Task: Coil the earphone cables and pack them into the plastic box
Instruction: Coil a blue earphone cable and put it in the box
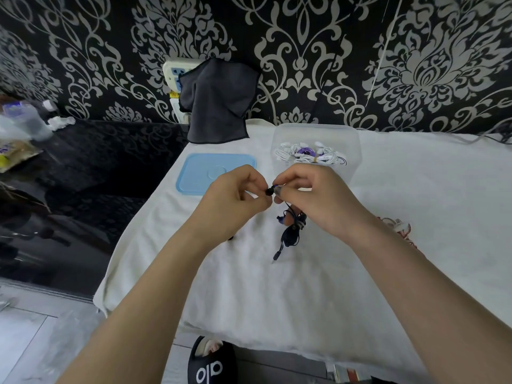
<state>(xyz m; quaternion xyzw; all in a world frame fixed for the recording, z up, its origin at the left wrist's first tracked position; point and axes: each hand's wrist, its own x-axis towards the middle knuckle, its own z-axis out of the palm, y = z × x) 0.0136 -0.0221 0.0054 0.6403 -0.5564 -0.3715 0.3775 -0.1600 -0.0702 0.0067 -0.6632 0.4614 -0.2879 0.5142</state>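
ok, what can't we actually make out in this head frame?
- Dark earphone: its upper end is hidden where the left hand and right hand pinch it.
- Box: bundle count unclear; white cables tangle together and the right hand covers the near wall.
- Red item: mostly hidden behind the right forearm.
- Bottle: blurred at the left edge.
- Slipper: cut off by the bottom edge.
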